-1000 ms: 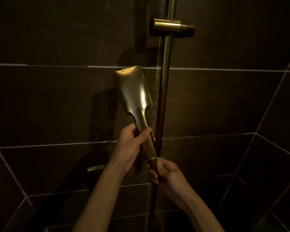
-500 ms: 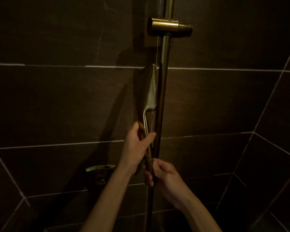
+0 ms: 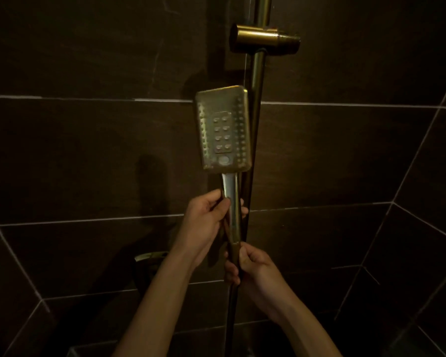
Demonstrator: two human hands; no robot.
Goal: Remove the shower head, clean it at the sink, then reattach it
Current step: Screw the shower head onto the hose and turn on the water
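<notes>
Saw shower head (image 3: 223,130) at frame centre, upright, nozzle face toward camera, just left of vertical rail (image 3: 256,140). My left hand (image 3: 208,222) gripped handle mid-length, fingers and thumb curled round it. My right hand (image 3: 250,266) sat below, fingers wrapped round handle base where hose (image 3: 231,318) joined. Empty holder bracket (image 3: 264,42) on rail, upper centre, well above head. Dark wall tiles (image 3: 88,150) behind.
</notes>
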